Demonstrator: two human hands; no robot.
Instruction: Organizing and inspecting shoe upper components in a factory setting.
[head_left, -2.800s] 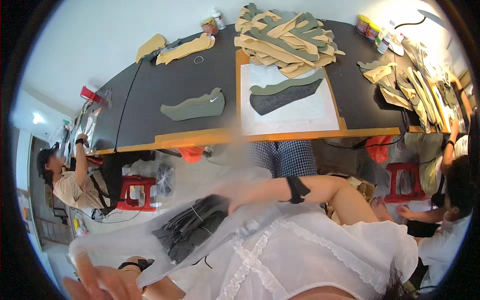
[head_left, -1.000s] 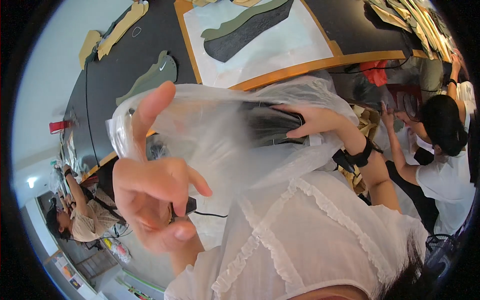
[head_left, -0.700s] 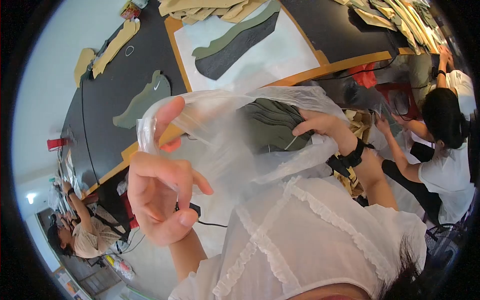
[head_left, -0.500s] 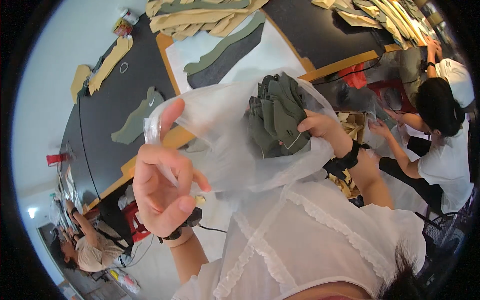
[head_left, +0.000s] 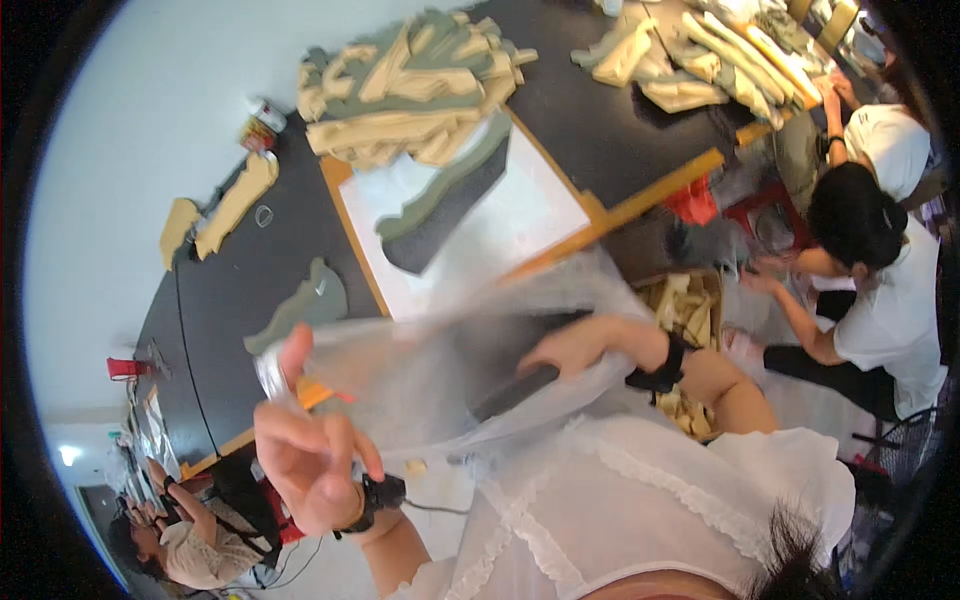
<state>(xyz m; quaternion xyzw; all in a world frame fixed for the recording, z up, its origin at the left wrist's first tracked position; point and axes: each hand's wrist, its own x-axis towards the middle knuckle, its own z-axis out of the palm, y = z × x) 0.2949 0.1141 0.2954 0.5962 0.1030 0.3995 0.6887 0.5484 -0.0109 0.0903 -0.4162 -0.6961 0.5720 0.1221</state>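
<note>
My left hand (head_left: 315,460) holds the side of a translucent plastic bag (head_left: 400,430). Its index finger points up along the shiny plastic edge while the other fingers curl. Inside the bag mouth, my right hand (head_left: 580,345) has its fingers on a bundle of dark green cut pieces (head_left: 510,395). Motion blur and the cloudy plastic hide much of that bundle. The bag hangs before my white blouse, at the near edge of the black table.
A large pile of tan and green pieces (head_left: 410,90) covers the far table, beside a white board (head_left: 490,230) bearing a green strip. Another green piece (head_left: 300,310) lies left. A box of tan scraps (head_left: 715,305) stands right, near a seated person (head_left: 880,300).
My right hand has pushed the dark green bundle lower and deeper into the bag. My left hand has dropped slightly with the bag edge. The view has shifted, showing more of the far pile.
</note>
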